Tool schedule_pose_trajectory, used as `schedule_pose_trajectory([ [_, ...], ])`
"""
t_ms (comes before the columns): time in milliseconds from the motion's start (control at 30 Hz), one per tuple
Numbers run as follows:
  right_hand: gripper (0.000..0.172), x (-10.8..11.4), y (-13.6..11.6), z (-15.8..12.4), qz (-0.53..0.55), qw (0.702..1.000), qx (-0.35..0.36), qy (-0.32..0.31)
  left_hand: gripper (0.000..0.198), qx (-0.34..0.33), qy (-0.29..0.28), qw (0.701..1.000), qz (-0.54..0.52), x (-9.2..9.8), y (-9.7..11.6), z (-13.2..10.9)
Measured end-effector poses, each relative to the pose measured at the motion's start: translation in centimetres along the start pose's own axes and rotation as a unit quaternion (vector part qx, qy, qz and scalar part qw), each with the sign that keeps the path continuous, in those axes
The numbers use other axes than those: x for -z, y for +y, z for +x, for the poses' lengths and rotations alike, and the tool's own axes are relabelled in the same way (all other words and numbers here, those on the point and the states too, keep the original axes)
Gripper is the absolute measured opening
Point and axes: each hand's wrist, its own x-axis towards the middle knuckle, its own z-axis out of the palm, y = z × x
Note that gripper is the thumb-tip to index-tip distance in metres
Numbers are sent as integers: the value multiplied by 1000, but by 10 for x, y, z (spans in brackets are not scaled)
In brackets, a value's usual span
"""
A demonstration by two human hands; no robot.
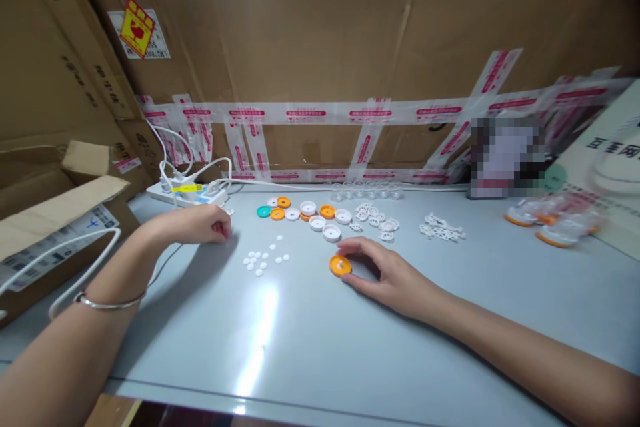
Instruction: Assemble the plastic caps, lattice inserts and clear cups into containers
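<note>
My right hand (387, 275) holds a round orange cap (341, 265) by its rim on the table, thumb at the near side and fingers at the far side. A small white piece shows in the cap's middle. My left hand (203, 224) is at the left, beside the power strip, with its fingers curled together; what they hold, if anything, is hidden. Just behind its fingertips lies a small white piece (229, 211). Between my hands several small white discs (255, 255) are scattered. Beyond them lie white caps (331, 233), orange caps (327, 211) and a teal cap (263, 211).
Openwork white parts (375, 217) and thin white pieces (443, 227) lie right of the caps. Clear round containers (367, 191) line the back. Clear pieces with orange bases (565, 227) stand far right. A power strip (187, 192), cables and an open carton (60, 233) occupy the left.
</note>
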Motion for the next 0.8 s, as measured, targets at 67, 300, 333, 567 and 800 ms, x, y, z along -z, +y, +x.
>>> schedule_pose_trajectory([
  [67,35,1,-1,0,-2,1000,2,0,19,1,5,1000,3,-2,-1,1],
  [300,36,3,-2,-2,-8,1000,0,2,17,-19,21,1000,-11,-2,-2,0],
  [333,36,3,-2,-2,-7,1000,1,2,16,-23,26,999,-15,-2,-1,0],
  [567,35,3,-5,-1,-6,1000,-6,-1,19,-9,-4,1000,-5,-2,5,0],
  [800,36,3,-3,-2,0,1000,0,2,20,-22,10,1000,1,-3,5,1],
])
